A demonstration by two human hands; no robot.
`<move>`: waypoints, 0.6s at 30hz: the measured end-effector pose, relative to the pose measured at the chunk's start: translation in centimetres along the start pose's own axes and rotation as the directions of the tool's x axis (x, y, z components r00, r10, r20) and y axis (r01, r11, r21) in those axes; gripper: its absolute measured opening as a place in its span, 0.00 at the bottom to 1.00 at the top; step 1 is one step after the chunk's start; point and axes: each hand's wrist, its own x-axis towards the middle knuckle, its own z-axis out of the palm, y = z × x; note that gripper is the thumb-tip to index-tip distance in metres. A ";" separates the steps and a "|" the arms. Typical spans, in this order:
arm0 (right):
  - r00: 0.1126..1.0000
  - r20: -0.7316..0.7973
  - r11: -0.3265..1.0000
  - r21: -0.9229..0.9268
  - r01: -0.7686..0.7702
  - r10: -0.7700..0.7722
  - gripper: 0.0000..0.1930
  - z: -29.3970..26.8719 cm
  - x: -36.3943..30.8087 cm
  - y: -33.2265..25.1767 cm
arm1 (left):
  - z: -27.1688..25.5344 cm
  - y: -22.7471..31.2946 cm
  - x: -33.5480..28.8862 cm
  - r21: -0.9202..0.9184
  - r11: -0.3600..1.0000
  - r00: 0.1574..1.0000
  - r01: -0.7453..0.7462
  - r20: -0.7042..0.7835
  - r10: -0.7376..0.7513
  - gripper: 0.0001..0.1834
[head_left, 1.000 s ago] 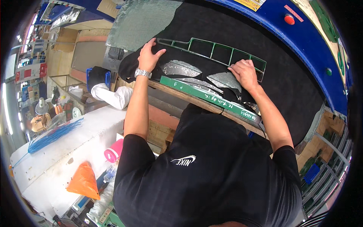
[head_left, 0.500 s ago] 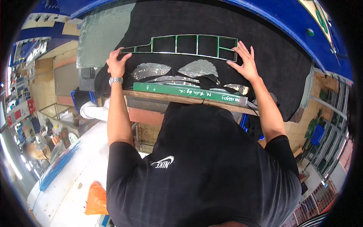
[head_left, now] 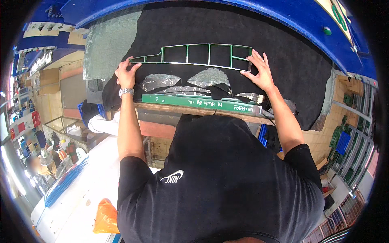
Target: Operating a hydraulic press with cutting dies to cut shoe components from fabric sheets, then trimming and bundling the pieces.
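Note:
A long green metal cutting die, an open frame with several crossbars, lies on a black sheet of material. My left hand pinches its narrow left end between thumb and fingers, with a metal watch on the wrist. At the wide right end, my right hand grips the frame between thumb and index finger, other fingers raised. Nearer to me, cut-out openings in the sheet expose a scuffed grey surface, with black scraps around them. A green bar with white handwriting lies along the near edge.
A blue machine beam arches across the far side, with a green button at its right. Greenish mesh-like board shows at the far left. A white table carrying an orange bag stands at lower left.
The whole view has shifted slightly, so the scene sits a little lower. The die appears marginally closer to the cut-out openings. Both hands keep hold of its ends.

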 end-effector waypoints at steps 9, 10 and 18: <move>0.999 -0.028 0.998 0.050 0.026 -0.025 0.30 0.0 -0.2 0.3 | -0.1 0.5 -0.5 0.088 0.994 0.997 -0.067 -0.036 0.070 0.26; 0.999 -0.037 0.997 0.061 0.037 -0.035 0.30 0.0 -0.3 0.6 | 0.0 0.7 -0.4 0.075 0.995 0.998 -0.058 -0.029 0.061 0.26; 0.996 -0.091 0.995 0.098 0.007 0.002 0.30 -0.2 -1.4 1.1 | -0.1 3.0 -0.8 0.146 0.989 1.000 0.001 -0.009 0.000 0.25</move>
